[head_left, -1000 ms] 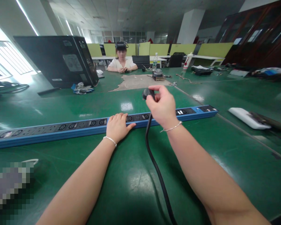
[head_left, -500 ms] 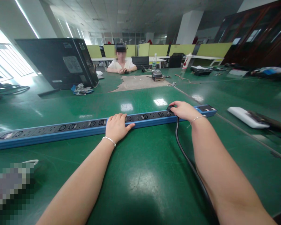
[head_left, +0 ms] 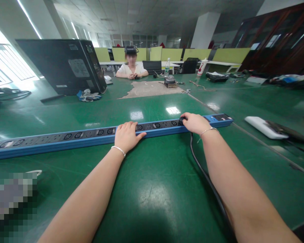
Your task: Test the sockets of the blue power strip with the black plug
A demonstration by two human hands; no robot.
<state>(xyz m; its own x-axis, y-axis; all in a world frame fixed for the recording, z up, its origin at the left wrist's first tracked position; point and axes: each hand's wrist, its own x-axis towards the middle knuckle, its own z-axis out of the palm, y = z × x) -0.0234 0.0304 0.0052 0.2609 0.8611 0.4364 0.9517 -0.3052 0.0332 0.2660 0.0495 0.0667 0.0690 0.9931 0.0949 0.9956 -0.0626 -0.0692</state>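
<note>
A long blue power strip [head_left: 66, 145] with a row of black sockets lies across the green table. My left hand [head_left: 127, 136] grips it near the middle, fingers over the top and thumb along the near side. Further right, my right hand [head_left: 195, 123] is closed on a black plug [head_left: 181, 120] at a socket. Its pins are hidden, so how deep it sits cannot be seen. From the plug a black cable [head_left: 205, 175] hangs over the near side and runs under my right forearm.
A black computer case [head_left: 58, 67] and work gloves [head_left: 88, 96] stand at the back left. Across the table sits another person [head_left: 131, 69], hands together. A white flat object [head_left: 263, 127] lies to the right. At the lower left is a blurred-out item [head_left: 12, 199].
My right hand has come down lower with the plug, which now sits against the strip's socket. My left hand has stayed in place on the strip.
</note>
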